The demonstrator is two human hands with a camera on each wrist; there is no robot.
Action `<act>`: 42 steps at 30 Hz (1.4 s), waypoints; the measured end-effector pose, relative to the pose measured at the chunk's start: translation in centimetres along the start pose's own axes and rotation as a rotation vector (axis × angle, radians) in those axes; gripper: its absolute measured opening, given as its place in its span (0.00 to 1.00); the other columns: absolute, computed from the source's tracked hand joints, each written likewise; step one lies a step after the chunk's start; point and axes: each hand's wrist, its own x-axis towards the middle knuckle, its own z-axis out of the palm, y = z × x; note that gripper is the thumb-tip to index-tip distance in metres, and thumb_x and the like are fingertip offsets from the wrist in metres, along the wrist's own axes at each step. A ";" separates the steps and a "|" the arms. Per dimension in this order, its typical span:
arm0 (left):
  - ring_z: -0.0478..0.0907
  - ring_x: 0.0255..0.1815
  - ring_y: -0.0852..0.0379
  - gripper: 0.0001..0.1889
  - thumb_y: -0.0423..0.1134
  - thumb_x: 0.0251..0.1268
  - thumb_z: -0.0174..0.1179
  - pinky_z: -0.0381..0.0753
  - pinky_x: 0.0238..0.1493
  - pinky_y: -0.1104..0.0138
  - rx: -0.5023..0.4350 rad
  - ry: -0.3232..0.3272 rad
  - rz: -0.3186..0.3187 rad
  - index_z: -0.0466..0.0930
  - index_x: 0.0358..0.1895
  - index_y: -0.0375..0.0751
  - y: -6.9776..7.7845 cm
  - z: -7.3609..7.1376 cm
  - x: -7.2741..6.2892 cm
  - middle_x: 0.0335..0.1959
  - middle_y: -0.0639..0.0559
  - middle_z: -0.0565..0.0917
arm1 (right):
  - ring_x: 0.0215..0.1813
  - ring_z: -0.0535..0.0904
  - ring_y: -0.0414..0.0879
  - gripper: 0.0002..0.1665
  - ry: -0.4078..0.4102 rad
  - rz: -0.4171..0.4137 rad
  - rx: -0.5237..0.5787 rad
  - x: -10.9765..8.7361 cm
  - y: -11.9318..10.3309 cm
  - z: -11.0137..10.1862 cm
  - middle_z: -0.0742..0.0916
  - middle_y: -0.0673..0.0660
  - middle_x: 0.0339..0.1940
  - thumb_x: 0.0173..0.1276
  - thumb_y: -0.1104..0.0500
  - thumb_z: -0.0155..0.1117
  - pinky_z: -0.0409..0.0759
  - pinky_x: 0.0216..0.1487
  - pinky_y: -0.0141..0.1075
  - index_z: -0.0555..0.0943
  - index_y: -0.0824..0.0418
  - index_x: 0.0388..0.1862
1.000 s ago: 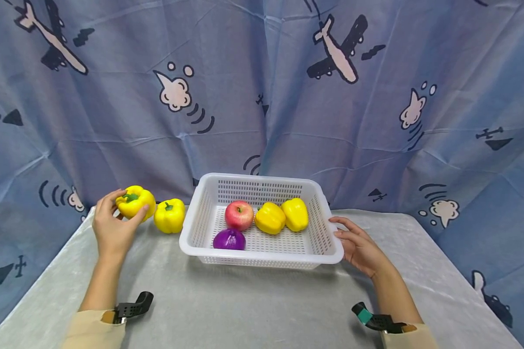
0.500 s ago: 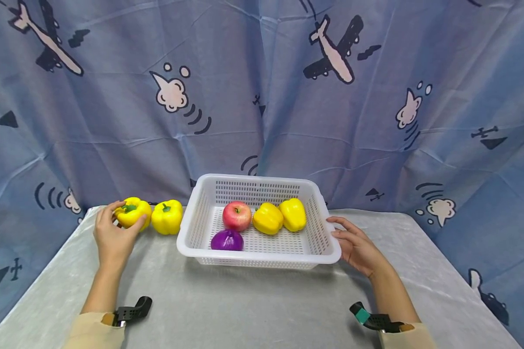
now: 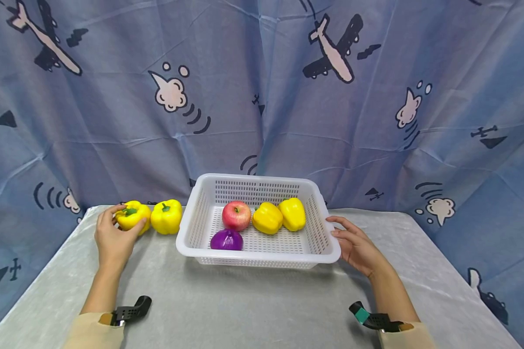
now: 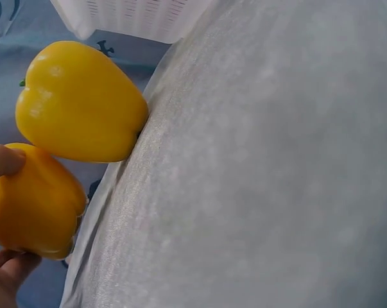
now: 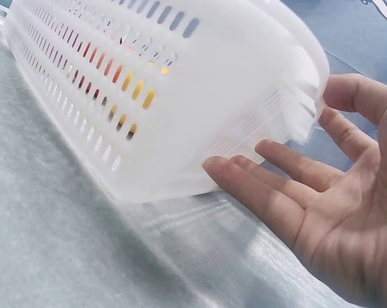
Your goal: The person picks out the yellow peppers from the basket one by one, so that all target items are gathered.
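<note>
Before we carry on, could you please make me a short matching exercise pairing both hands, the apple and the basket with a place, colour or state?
Column one
1. Left hand
2. Right hand
3. Apple
4. Plastic basket

Column two
A. White, with slotted walls
B. Holding a yellow bell pepper by its sides
C. Pinkish red, just behind the purple vegetable
D. Fingers touching the basket's right end

Right pairs: 1-B, 2-D, 3-C, 4-A
</note>
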 end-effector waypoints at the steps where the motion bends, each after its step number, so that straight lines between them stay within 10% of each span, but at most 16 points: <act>1: 0.71 0.68 0.35 0.32 0.34 0.55 0.74 0.73 0.70 0.44 0.000 -0.003 -0.007 0.74 0.64 0.32 0.0 0.0 0.0 0.64 0.35 0.72 | 0.55 0.86 0.42 0.18 0.000 0.000 0.001 0.0 0.0 0.0 0.82 0.49 0.60 0.83 0.62 0.43 0.88 0.48 0.38 0.69 0.47 0.65; 42: 0.69 0.72 0.34 0.33 0.39 0.61 0.69 0.69 0.73 0.44 -0.008 -0.046 -0.055 0.70 0.69 0.36 0.5 -0.3 0.3 0.68 0.34 0.69 | 0.55 0.85 0.43 0.17 0.014 0.003 -0.032 -0.1 0.1 0.2 0.81 0.49 0.60 0.82 0.61 0.45 0.88 0.49 0.38 0.68 0.48 0.65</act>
